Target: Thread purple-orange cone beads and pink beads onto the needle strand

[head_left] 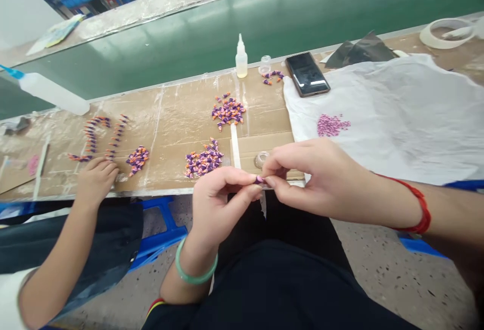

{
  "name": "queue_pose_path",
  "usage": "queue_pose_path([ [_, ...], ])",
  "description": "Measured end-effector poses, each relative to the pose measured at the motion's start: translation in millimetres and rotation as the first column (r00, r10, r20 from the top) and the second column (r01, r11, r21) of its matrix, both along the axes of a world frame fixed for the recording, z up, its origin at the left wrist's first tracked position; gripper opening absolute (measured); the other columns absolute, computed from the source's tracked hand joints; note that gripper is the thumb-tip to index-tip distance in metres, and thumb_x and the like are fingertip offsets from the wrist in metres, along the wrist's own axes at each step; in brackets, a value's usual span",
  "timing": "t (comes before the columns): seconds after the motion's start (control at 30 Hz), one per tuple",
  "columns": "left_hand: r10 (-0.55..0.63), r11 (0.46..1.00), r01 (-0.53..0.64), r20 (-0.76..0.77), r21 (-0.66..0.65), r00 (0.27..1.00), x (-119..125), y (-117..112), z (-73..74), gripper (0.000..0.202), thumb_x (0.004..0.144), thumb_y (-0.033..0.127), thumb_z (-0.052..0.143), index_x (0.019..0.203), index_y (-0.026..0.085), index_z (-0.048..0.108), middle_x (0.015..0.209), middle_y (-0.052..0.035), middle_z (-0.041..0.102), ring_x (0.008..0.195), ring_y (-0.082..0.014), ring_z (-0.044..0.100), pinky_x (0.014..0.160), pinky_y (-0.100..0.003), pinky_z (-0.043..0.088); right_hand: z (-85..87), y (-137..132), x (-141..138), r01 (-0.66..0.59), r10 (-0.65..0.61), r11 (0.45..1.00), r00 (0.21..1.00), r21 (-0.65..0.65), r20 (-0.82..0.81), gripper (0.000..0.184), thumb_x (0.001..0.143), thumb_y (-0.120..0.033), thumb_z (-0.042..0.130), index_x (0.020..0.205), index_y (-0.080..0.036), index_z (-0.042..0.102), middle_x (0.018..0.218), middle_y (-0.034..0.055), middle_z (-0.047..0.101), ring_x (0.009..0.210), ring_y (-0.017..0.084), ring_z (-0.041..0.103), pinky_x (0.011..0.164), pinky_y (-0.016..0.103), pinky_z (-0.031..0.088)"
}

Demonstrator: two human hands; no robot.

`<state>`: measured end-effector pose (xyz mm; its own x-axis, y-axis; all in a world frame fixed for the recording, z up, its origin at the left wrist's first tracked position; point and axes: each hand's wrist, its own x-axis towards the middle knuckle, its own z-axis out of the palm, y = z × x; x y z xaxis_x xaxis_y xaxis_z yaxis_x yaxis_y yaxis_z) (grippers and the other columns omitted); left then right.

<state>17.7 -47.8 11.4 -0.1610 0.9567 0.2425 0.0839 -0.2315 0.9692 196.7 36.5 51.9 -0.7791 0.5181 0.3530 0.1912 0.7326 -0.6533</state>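
Between the fingertips of my left hand [223, 204] is a small purple-and-pink figure piece [259, 179], pinched just past the table's front edge. The thumb and forefinger of my right hand [306, 173] are closed right against that piece; whatever they grip is too small to make out. A small round clear cup [261, 159] sits just behind my fingers, partly covered by them. To the left lies a pile of purple, pink and orange pieces [204, 158], with a second pile [229, 111] farther back. Tiny pink bits [333, 125] are heaped on a white cloth [397, 113] at right.
A dropper bottle [241, 60], a clear cap [265, 64] and a phone [307, 74] stand or lie along the back. Tape roll [434, 37] is far right. At left, another person's hand [98, 176] rests by rows of pieces [92, 135], near a large bottle [53, 92].
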Motion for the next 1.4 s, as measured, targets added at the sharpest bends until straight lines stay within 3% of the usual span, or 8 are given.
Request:
queue_pose_path([
  [0.2,0.245,0.931,-0.325,-0.373,-0.167,0.895,-73,-2,-26.1,0.008,0.081,0.026,0.071,0.083,0.018,0.071,0.067,-0.0011,0.073,0.057,-0.0139,0.067,0.057,-0.024,0.054,-25.2,14,29,0.103,-0.105,0.993,0.994,0.055,0.026,0.018,0.094,-0.018,0.049,0.088,-0.021,0.067,0.084,-0.0007,0.075,0.069,0.012,0.069,0.06,0.023,0.049],
  [0.4,0.102,0.934,-0.33,-0.787,-0.134,0.608,-138,29,-33.3,0.017,0.084,0.033,0.063,0.081,0.018,0.071,0.077,-0.0039,0.071,0.072,-0.0183,0.062,0.072,-0.032,0.048,-44.7,25,57,0.261,-0.255,0.962,0.963,-0.073,0.081,0.021,0.097,-0.029,0.052,0.086,-0.027,0.07,0.08,-0.0041,0.074,0.069,0.012,0.07,0.056,0.023,0.052],
  [0.7,-0.08,0.901,-0.344,-0.881,-0.263,0.465,-89,139,-29.0,0.022,0.087,0.039,0.064,0.08,0.018,0.066,0.087,-0.0072,0.072,0.083,-0.0229,0.065,0.077,-0.035,0.049,-48.0,32,62,0.326,-0.316,0.935,0.945,-0.143,0.089,0.022,0.093,-0.033,0.053,0.081,-0.029,0.071,0.079,-0.0065,0.076,0.069,0.013,0.073,0.056,0.022,0.056],
  [0.93,-0.157,0.908,-0.322,-0.93,-0.269,0.333,-77,156,-32.0,0.009,0.083,0.02,0.062,0.075,0.019,0.062,0.092,-0.01,0.072,0.093,-0.0268,0.065,0.086,-0.038,0.05,-47.7,34,80,0.416,-0.407,0.898,0.909,-0.145,0.087,0.023,0.091,-0.036,0.053,0.08,-0.03,0.072,0.079,-0.0048,0.076,0.069,0.017,0.073,0.055,0.03,0.054],
  [1.03,-0.118,0.918,-0.306,-0.911,-0.252,0.395,-76,145,-20.5,0.008,0.085,0.021,0.057,0.082,0.019,0.064,0.088,-0.0079,0.073,0.086,-0.0246,0.067,0.083,-0.038,0.052,-42.3,32,95,0.511,-0.504,0.842,0.859,-0.172,0.086,0.023,0.091,-0.038,0.055,0.08,-0.028,0.073,0.08,-0.0013,0.076,0.073,0.019,0.072,0.06,0.033,0.054],
  [1.2,0.029,0.94,-0.258,-0.701,-0.224,0.713,-69,109,6.4,0.013,0.078,0.034,0.068,0.082,0.022,0.071,0.076,-0.0019,0.073,0.073,-0.0205,0.067,0.069,-0.032,0.054,-47.4,40,123,0.654,-0.652,0.747,0.756,-0.121,0.062,0.017,0.092,-0.028,0.054,0.087,-0.021,0.069,0.088,0.0044,0.073,0.083,0.02,0.068,0.073,0.035,0.052],
  [1.3,-0.038,0.928,-0.153,-0.495,-0.34,0.868,-58,77,11.7,0.011,0.08,0.036,0.072,0.082,0.025,0.071,0.064,0.0007,0.069,0.057,-0.0166,0.062,0.051,-0.027,0.048,-63.3,53,134,0.61,-0.605,0.793,0.785,0.011,0.134,0.017,0.091,-0.028,0.053,0.087,-0.02,0.068,0.089,0.0059,0.069,0.081,0.02,0.063,0.07,0.036,0.05],
  [1.4,-0.216,0.903,0.074,-0.299,-0.423,0.929,-39,50,6.4,0.006,0.08,0.031,0.072,0.079,0.025,0.071,0.057,0.0018,0.065,0.047,-0.014,0.058,0.043,-0.024,0.046,-79.9,65,133,0.512,-0.516,0.855,0.831,0.077,0.205,0.014,0.09,-0.025,0.055,0.083,-0.021,0.066,0.087,0.0063,0.066,0.085,0.022,0.06,0.078,0.039,0.048],
])
